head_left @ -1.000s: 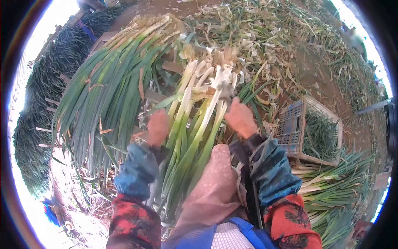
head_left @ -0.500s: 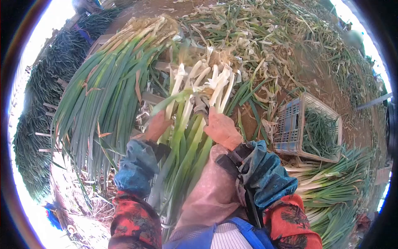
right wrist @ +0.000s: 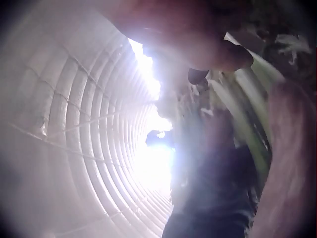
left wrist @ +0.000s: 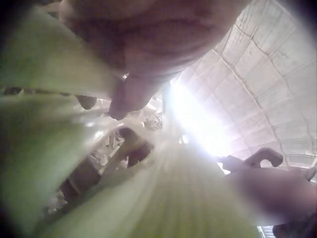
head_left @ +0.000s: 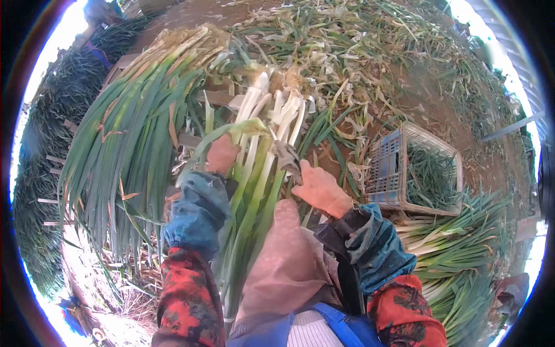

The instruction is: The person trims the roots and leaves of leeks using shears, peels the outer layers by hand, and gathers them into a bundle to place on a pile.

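Observation:
A bunch of leeks (head_left: 254,179) lies over the person's lap in the head view, white root ends pointing away. The left hand (head_left: 223,155) grips stalks at the bunch's left side, a loose leaf bending across above it. To the right of the bunch, the right hand (head_left: 325,189) holds a small greyish tool (head_left: 287,159) that reaches to the white stalks. In the left wrist view, fingers (left wrist: 133,94) lie against pale green stalks (left wrist: 168,198), and a hooked end (left wrist: 265,157) shows by the other hand. Stalks (right wrist: 247,99) appear beyond the right fingers (right wrist: 228,55).
A large pile of untrimmed leeks (head_left: 127,127) lies on the left. To the right stand a plastic crate (head_left: 384,168) holding green leaves and, below it, more leeks (head_left: 451,243). Peeled scraps (head_left: 329,52) cover the ground ahead. A covered knee (head_left: 283,254) sits beside the bunch.
The right hand with the tool has moved from over the stalks to their right side. The left hand keeps its grip. The whole head view has shifted, so the surroundings appear farther left.

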A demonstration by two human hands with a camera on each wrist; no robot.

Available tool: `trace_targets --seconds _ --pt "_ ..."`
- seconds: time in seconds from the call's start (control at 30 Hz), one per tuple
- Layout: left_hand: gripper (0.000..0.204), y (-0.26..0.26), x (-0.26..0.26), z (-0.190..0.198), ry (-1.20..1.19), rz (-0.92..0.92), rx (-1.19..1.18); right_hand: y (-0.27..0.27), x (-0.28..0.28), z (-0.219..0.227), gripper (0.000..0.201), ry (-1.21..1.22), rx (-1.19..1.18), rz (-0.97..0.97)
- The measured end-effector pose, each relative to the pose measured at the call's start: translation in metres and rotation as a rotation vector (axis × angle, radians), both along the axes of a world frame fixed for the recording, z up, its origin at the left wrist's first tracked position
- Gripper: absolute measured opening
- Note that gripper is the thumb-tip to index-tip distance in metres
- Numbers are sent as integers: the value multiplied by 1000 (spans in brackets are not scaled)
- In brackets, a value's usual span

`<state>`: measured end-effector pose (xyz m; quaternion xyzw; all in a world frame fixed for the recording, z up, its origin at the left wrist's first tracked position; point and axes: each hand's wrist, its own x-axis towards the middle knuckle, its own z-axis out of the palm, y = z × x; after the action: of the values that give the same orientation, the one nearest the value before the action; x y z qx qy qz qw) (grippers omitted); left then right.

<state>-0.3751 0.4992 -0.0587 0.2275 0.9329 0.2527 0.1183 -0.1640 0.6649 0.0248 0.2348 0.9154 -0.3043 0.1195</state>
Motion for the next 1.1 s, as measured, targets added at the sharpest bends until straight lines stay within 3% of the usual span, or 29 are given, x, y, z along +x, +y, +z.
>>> trace_targets --seconds 0.13,0.23,0.3,0.4,0.47,0.5,0.53,0.67,0.77,0.87,0.97,1.1 --pt "34 17 13 -22 39 44 -78 34 8 -14 39 18 125 -155" --pt "38 23 24 -32 477 109 -137 50 5 -24 42 -47 177 -178" --pt "42 22 20 -27 230 142 -165 52 5 -38 43 -107 181 -176" --pt "49 11 15 -15 -33 115 -149 79 7 -86 39 -114 219 39" --pt "51 -1 1 -17 -119 76 -142 85 5 -109 36 -31 361 -12" --pt "51 -5 -10 -23 -138 59 -145 77 -1 -88 34 12 436 -35" --pt "51 -9 -20 -29 -159 38 -148 64 -6 -70 36 28 404 -235" --pt "50 -21 -36 -3 -150 104 -159 46 -35 -78 44 252 243 -181" --pt "55 -21 -32 35 -248 162 -84 25 -59 -53 57 432 141 -127" --pt "54 -26 -36 29 -271 79 -25 19 -97 -41 73 504 126 -52" --pt "50 -24 -27 18 -323 29 193 16 -129 -56 82 331 136 192" --pt "42 -21 -23 14 -330 -26 239 12 -147 -76 46 75 283 515"
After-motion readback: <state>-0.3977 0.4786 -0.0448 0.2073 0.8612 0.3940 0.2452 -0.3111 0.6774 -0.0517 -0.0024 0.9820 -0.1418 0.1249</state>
